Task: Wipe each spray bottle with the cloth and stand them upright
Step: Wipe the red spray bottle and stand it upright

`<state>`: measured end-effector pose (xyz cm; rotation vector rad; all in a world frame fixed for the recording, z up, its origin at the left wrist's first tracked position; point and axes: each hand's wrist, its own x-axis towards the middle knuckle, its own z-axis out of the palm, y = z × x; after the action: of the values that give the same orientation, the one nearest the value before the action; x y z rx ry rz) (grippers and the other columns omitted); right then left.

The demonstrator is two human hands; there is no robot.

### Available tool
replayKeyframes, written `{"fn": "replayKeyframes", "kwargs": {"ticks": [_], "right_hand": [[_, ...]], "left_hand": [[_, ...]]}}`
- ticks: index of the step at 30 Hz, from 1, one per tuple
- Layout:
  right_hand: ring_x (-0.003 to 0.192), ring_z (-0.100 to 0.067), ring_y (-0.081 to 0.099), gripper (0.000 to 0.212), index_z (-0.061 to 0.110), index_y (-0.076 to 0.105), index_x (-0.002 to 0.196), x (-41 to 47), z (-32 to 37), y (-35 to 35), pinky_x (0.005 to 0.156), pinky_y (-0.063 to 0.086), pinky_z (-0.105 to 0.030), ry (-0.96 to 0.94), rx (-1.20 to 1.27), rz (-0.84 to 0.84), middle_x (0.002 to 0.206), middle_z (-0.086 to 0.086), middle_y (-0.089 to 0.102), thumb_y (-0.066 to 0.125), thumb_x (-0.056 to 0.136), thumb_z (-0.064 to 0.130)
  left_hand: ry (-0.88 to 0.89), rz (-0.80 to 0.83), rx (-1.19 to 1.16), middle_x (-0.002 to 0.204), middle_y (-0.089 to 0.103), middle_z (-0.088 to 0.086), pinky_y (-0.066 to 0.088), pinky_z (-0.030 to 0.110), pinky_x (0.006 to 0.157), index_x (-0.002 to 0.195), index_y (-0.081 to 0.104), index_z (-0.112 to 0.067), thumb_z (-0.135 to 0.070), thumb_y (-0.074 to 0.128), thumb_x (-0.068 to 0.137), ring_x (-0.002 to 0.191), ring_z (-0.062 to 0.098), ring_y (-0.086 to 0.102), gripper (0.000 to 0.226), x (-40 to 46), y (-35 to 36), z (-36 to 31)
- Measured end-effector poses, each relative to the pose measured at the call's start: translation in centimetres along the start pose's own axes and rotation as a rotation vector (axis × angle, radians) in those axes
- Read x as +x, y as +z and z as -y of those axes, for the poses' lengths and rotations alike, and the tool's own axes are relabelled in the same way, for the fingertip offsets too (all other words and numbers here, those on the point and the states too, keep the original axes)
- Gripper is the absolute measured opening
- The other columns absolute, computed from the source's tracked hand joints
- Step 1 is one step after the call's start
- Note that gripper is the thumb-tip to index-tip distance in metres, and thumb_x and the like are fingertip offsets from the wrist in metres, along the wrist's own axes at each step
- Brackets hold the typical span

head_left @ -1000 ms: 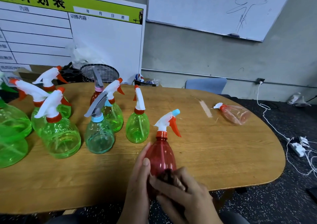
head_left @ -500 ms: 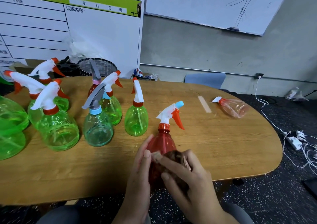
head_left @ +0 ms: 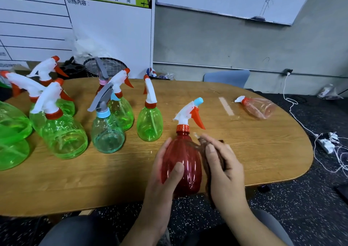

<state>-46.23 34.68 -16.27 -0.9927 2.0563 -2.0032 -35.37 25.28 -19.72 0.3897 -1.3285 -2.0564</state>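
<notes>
A red spray bottle (head_left: 185,161) with a white head, orange trigger and blue nozzle stands upright at the near table edge. My left hand (head_left: 163,172) grips its body from the left, thumb across the front. My right hand (head_left: 223,167) presses a dark brown cloth (head_left: 206,155) against the bottle's right side; most of the cloth is hidden under my fingers. Several green spray bottles (head_left: 149,121) stand upright on the left half of the table. One pale red bottle (head_left: 259,107) lies on its side at the far right.
The oval wooden table (head_left: 263,151) ends just before my knees. A blue chair back (head_left: 227,78) stands behind it. A wire basket (head_left: 111,66) sits at the back left. White cables and a power strip (head_left: 327,142) lie on the dark floor at right.
The bottle has turned upright and moved away from me over the table. My right hand with the cloth slid from the bottle's front to its right side; my left thumb now lies across the front.
</notes>
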Motion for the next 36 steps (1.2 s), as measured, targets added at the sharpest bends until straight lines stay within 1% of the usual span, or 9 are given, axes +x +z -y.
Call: {"fn": "replayKeyframes", "kwargs": {"ticks": [3, 6, 8, 12, 15, 20, 23, 29, 36], "right_hand": [[0.121, -0.013, 0.067, 0.03, 0.029, 0.077, 0.122, -0.9, -1.1, 0.3, 0.104, 0.054, -0.039, 0.12, 0.114, -0.072, 0.123, 0.005, 0.074, 0.058, 0.1, 0.034], [0.116, -0.004, 0.068, 0.029, 0.023, 0.074, 0.118, -2.1, -1.3, 0.9, 0.097, 0.053, -0.019, 0.133, 0.149, -0.101, 0.117, 0.013, 0.076, 0.055, 0.097, 0.03], [0.106, 0.003, 0.069, 0.025, 0.022, 0.071, 0.117, -2.5, -1.0, 1.0, 0.086, 0.051, -0.01, 0.121, 0.168, -0.119, 0.11, 0.02, 0.075, 0.053, 0.1, 0.023], [0.087, 0.011, 0.067, 0.021, 0.018, 0.066, 0.113, -2.7, -0.8, 0.9, 0.074, 0.049, -0.006, 0.083, 0.151, -0.129, 0.097, 0.027, 0.073, 0.052, 0.104, 0.005], [0.09, 0.006, 0.067, 0.018, 0.017, 0.066, 0.114, -2.9, -0.8, 1.2, 0.076, 0.05, -0.009, 0.053, 0.12, -0.098, 0.101, 0.021, 0.073, 0.053, 0.103, 0.015], [0.108, -0.013, 0.069, 0.017, 0.03, 0.069, 0.117, -1.3, -0.5, 0.6, 0.09, 0.055, -0.028, 0.019, 0.017, -0.057, 0.112, 0.009, 0.073, 0.059, 0.104, 0.032], [0.114, -0.014, 0.067, 0.02, 0.034, 0.072, 0.12, 0.9, 0.5, 0.5, 0.094, 0.051, -0.023, -0.067, -0.075, -0.057, 0.117, 0.008, 0.07, 0.059, 0.105, 0.034], [0.09, -0.009, 0.059, 0.035, 0.029, 0.073, 0.132, 1.7, 0.4, 1.0, 0.075, 0.044, -0.015, -0.184, -0.384, 0.121, 0.095, 0.009, 0.054, 0.056, 0.104, 0.042], [0.079, -0.003, 0.05, 0.035, 0.033, 0.068, 0.139, -2.8, -1.1, -0.4, 0.063, 0.052, -0.019, -0.568, -0.538, 0.356, 0.106, 0.008, 0.045, 0.062, 0.105, 0.04]], "left_hand": [[-0.042, 0.002, -0.106, 0.146, 0.067, 0.002, 0.059, 0.051, 0.104, 0.155, 0.048, -0.038, -0.067, 0.091, 0.067, 0.134, 0.026, 0.066, 0.103, 0.0, 0.4, -0.3], [-0.064, 0.007, -0.094, 0.14, 0.072, -0.003, 0.062, 0.035, 0.097, 0.154, 0.046, -0.04, -0.056, 0.073, 0.087, 0.13, 0.019, 0.068, 0.074, 0.2, 0.6, -0.2], [-0.077, -0.009, -0.034, 0.142, 0.07, -0.005, 0.058, 0.042, 0.106, 0.154, 0.048, -0.04, -0.05, 0.056, 0.096, 0.134, 0.018, 0.066, 0.059, 0.4, 0.5, 0.0], [-0.085, 0.008, 0.03, 0.151, 0.064, -0.002, 0.043, 0.058, 0.12, 0.158, 0.047, -0.035, -0.055, 0.042, 0.103, 0.142, 0.021, 0.059, 0.059, 0.0, 0.3, 0.6], [-0.067, 0.027, 0.065, 0.152, 0.062, 0.0, 0.044, 0.059, 0.119, 0.159, 0.046, -0.035, -0.061, 0.048, 0.102, 0.142, 0.022, 0.059, 0.063, 0.0, 0.2, 0.5], [-0.035, -0.046, 0.105, 0.152, 0.062, -0.003, 0.047, 0.057, 0.117, 0.156, 0.05, -0.037, -0.054, 0.056, 0.099, 0.142, 0.02, 0.059, 0.06, 0.2, -0.1, 0.7], [-0.039, -0.028, 0.099, 0.152, 0.062, -0.004, 0.049, 0.058, 0.115, 0.156, 0.05, -0.036, -0.049, 0.056, 0.099, 0.142, 0.019, 0.058, 0.059, 0.1, 0.0, 0.7], [-0.003, -0.035, 0.124, 0.157, 0.057, 0.006, 0.038, 0.062, 0.122, 0.159, 0.049, -0.026, -0.044, 0.05, 0.107, 0.148, 0.029, 0.052, 0.055, 0.0, -0.3, 0.3], [-0.02, -0.109, 0.098, 0.149, 0.064, 0.01, 0.044, 0.062, 0.119, 0.161, 0.043, -0.031, -0.049, 0.044, 0.106, 0.138, 0.03, 0.062, 0.058, 0.1, -1.1, -0.4]]}}
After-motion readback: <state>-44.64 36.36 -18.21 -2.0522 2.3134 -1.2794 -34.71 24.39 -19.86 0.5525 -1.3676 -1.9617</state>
